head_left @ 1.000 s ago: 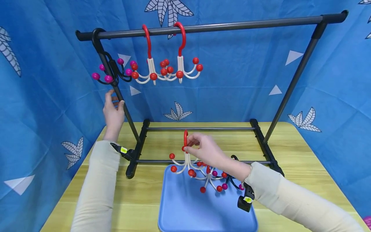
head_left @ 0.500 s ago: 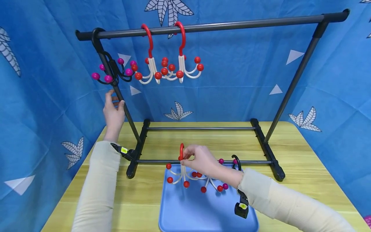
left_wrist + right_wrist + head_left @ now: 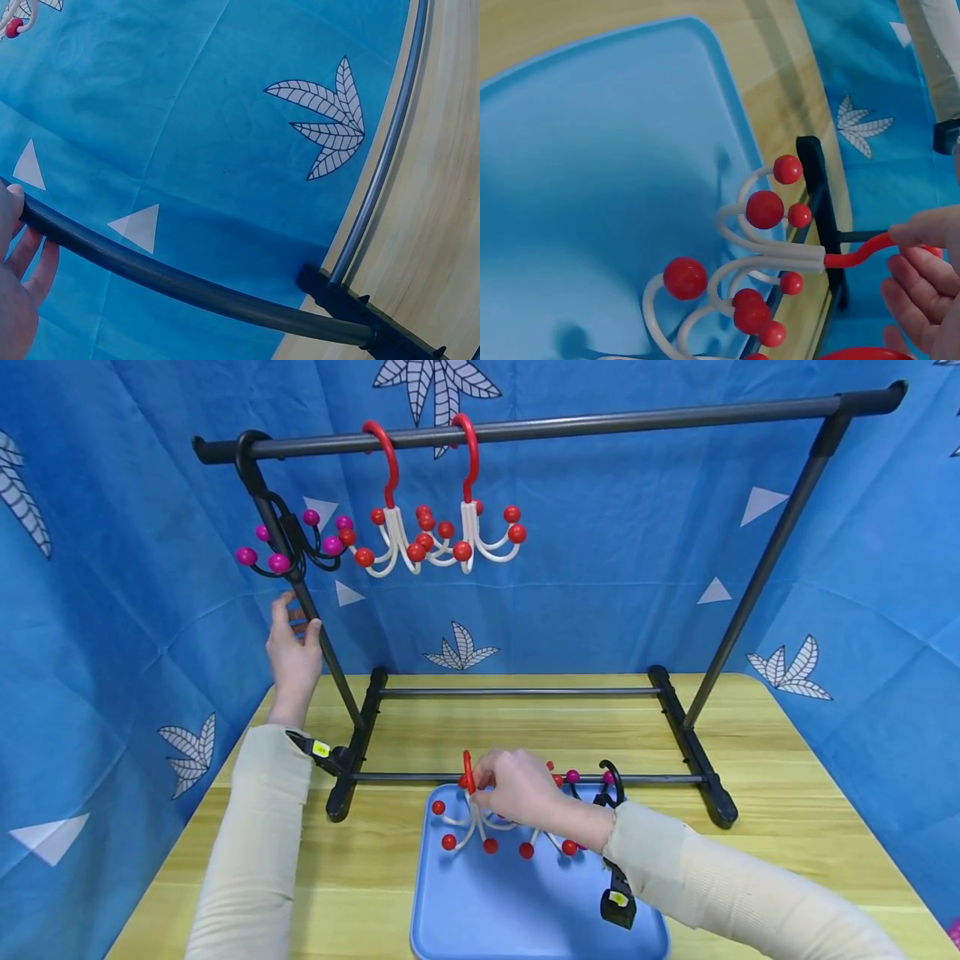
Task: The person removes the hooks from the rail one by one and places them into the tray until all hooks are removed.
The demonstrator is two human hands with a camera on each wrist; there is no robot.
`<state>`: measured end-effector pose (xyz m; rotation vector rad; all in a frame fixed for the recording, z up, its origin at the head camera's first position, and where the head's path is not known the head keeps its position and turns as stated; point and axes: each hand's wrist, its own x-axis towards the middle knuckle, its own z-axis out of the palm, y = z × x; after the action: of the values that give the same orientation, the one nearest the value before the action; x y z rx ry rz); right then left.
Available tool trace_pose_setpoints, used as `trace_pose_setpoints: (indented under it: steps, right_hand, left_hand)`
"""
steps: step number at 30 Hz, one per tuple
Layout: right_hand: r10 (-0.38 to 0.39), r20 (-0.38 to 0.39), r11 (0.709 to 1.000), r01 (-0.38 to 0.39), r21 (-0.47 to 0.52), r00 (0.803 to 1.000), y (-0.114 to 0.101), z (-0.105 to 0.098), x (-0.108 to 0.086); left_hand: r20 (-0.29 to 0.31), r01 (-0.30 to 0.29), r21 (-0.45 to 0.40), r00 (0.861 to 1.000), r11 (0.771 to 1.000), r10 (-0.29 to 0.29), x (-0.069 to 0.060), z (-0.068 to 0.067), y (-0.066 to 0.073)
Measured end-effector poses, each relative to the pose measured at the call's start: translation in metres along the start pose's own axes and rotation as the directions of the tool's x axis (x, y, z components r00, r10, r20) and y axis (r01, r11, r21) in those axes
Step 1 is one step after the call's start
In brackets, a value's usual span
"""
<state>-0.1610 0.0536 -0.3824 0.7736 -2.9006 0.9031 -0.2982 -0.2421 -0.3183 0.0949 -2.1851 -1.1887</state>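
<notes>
The surface (image 3: 360, 877) was pale with a wood grain. On it stood a black rack (image 3: 517, 692), its two feet (image 3: 687, 743) well apart, and a blue tray (image 3: 540, 910) lay near the rack's front bar (image 3: 408, 777).

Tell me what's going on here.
The person's left hand grips the left post of a black rack, while the right hand pinches the red hook of a white hanger over the far part of the blue tray. A second white hanger and a black hanger are also there, partly hidden by the right arm. On the top bar, another black hanger hangs at the left end, with two more white hangers next to it.
</notes>
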Motion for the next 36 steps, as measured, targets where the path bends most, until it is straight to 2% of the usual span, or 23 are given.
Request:
trace_pose_setpoints:
  steps: [4, 12, 16, 19, 22, 28, 31, 36]
  right_hand:
    - [-0.012, 0.041, 0.998, 0.014, -0.056, 0.999, 0.002, 0.002, 0.0]
    - [-0.032, 0.066, 0.992, 0.04, -0.117, 0.997, 0.004, 0.002, -0.003]
    - [-0.022, 0.133, 0.993, 0.037, -0.108, 0.991, 0.005, -0.004, -0.002]
    - [0.0, 0.146, 0.997, 0.011, -0.078, 0.989, 0.005, -0.013, -0.001]
    - [0.004, 0.099, 0.998, 0.001, -0.059, 0.995, 0.007, -0.026, 0.002]
    - [0.024, -0.055, 0.996, -0.029, -0.088, 0.998, 0.022, -0.06, 0.009]
    - [0.044, -0.138, 0.993, -0.058, -0.099, 0.989, 0.036, -0.081, 0.009]
    - [0.061, -0.268, 0.989, -0.095, -0.117, 0.961, 0.064, -0.116, 0.002]
  left_hand:
    - [-0.006, -0.002, -0.004, 1.0, 1.0, 0.002, 0.0, 0.0, 0.0]
    - [0.011, 0.007, 0.0, 1.0, 1.0, -0.007, -0.001, 0.001, -0.001]
    - [0.012, 0.008, -0.002, 1.0, 1.0, -0.008, -0.001, 0.001, 0.0]
    - [0.005, 0.007, -0.001, 1.0, 1.0, -0.007, 0.0, 0.002, 0.0]
    - [0.003, 0.007, -0.003, 1.0, 1.0, -0.007, 0.0, 0.001, 0.0]
    - [0.003, 0.013, -0.017, 1.0, 1.0, -0.013, 0.0, -0.006, 0.001]
    - [0.016, 0.009, -0.005, 1.0, 1.0, -0.009, 0.0, -0.008, 0.001]
    - [0.012, -0.019, 0.014, 1.0, 1.0, 0.019, -0.001, -0.013, 0.002]
